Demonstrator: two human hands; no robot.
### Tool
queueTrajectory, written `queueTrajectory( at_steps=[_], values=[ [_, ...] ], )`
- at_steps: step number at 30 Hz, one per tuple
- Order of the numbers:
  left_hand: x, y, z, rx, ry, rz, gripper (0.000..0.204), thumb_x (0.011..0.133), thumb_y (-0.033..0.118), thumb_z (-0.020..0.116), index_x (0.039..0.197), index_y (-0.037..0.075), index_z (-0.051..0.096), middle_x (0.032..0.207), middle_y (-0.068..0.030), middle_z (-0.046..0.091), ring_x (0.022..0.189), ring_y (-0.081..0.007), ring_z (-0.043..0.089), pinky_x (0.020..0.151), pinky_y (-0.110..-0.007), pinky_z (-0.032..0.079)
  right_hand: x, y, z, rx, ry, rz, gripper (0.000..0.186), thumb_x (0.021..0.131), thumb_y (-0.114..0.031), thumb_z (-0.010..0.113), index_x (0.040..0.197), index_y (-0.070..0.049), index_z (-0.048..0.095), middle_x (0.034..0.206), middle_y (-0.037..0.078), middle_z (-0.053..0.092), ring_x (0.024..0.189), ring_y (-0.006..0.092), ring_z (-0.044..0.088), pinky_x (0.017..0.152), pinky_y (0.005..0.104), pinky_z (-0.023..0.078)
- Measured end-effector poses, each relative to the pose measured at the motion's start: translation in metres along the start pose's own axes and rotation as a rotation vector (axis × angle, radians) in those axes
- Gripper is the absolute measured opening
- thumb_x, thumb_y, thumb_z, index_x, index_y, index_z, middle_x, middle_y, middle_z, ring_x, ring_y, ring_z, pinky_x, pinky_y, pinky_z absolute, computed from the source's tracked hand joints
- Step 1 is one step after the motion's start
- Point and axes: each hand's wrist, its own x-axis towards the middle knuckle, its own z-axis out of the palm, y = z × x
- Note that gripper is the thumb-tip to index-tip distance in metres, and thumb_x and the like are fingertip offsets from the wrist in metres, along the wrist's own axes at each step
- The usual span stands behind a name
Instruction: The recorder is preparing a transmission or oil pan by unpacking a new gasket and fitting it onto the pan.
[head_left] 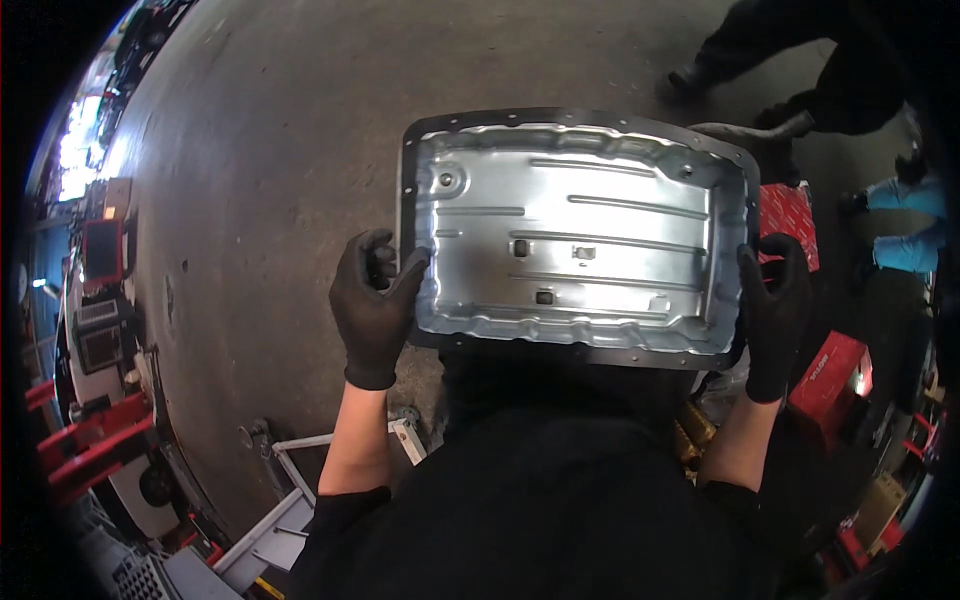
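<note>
A shiny metal transmission oil pan (600,230) is held up before me, its hollow inside facing me. Around its flange runs a black gasket (560,115) with small bolt holes. My left hand (375,300), in a black glove, grips the left edge with the thumb on the rim. The right edge is in my right hand (778,310), gloved the same way, thumb on the flange. Small dark square pieces (544,297) sit on the ribbed pan floor. Fingers behind the pan are partly hidden.
Grey concrete floor (270,130) stretches ahead. Red boxes (832,375) are at the right, with a person's dark-clad legs (770,50) beyond and blue trouser legs (905,250) farther right. A pale metal frame (300,470) is at lower left; red equipment (100,440) stands at far left.
</note>
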Motion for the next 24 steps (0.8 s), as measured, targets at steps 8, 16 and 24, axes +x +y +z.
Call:
queueTrajectory(
  at_steps=[8, 16, 24],
  values=[
    [0.011, -0.005, 0.004, 0.019, 0.002, 0.002, 0.035, 0.082, 0.017, 0.087, 0.106, 0.003, 0.066, 0.071, 0.0004, 0.057, 0.064, -0.0068, 0.052, 0.06, -0.024, 0.044, 0.022, -0.008, 0.008, 0.007, -0.028, -0.04, 0.028, 0.089, -0.014, 0.079, 0.113, -0.006, 0.068, 0.1, 0.005, 0.072, 0.075, 0.0121, 0.064, 0.069, 0.0291, 0.05],
    [0.014, -0.009, 0.005, -0.032, -0.01, -0.067, 0.036, 0.08, 0.019, 0.088, 0.105, 0.004, 0.067, 0.069, -0.0028, 0.058, 0.061, -0.011, 0.055, 0.057, -0.028, 0.044, 0.027, 0.0, 0.012, -0.091, -0.039, -0.024, 0.021, 0.091, -0.013, 0.075, 0.111, -0.006, 0.07, 0.101, 0.005, 0.072, 0.081, 0.0118, 0.066, 0.075, 0.028, 0.051],
    [0.004, -0.004, 0.009, 0.156, 0.053, 0.122, 0.048, 0.075, 0.02, 0.089, 0.114, 0.006, 0.065, 0.097, -0.0089, 0.063, 0.079, -0.0208, 0.066, 0.071, -0.035, 0.055, 0.023, 0.008, 0.006, -0.111, -0.032, -0.058, 0.02, 0.092, -0.014, 0.076, 0.108, -0.004, 0.069, 0.097, 0.006, 0.07, 0.082, 0.0123, 0.064, 0.076, 0.0289, 0.051]
  ],
)
